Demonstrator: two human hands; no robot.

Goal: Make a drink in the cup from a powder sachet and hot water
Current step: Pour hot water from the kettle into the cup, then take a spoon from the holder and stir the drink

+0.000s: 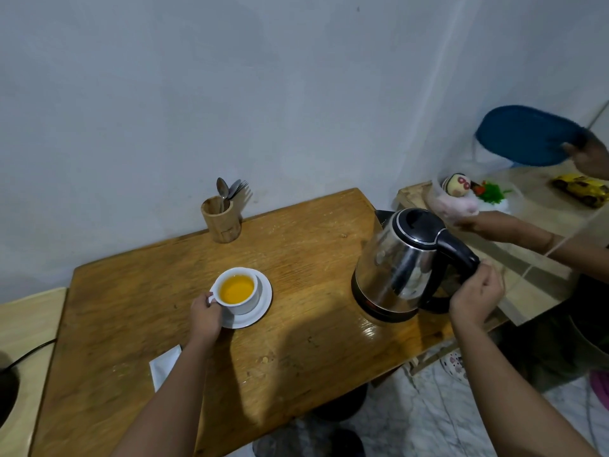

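A white cup (252,296) filled with orange liquid sits on a white saucer (262,311) near the middle of the wooden table (296,245). My left hand (206,316) grips the cup's handle and the saucer's near edge. A steel kettle (400,262) with a black lid and handle stands tilted at the table's right side. My right hand (476,296) is closed around its black handle. A white sachet (164,364) lies flat on the table, partly hidden under my left forearm.
A wooden holder (221,222) with spoons and forks stands at the back by the wall. On a second table at right, another person's hands (474,222) hold a clear container of food and a blue lid (527,135). A black cable lies at far left.
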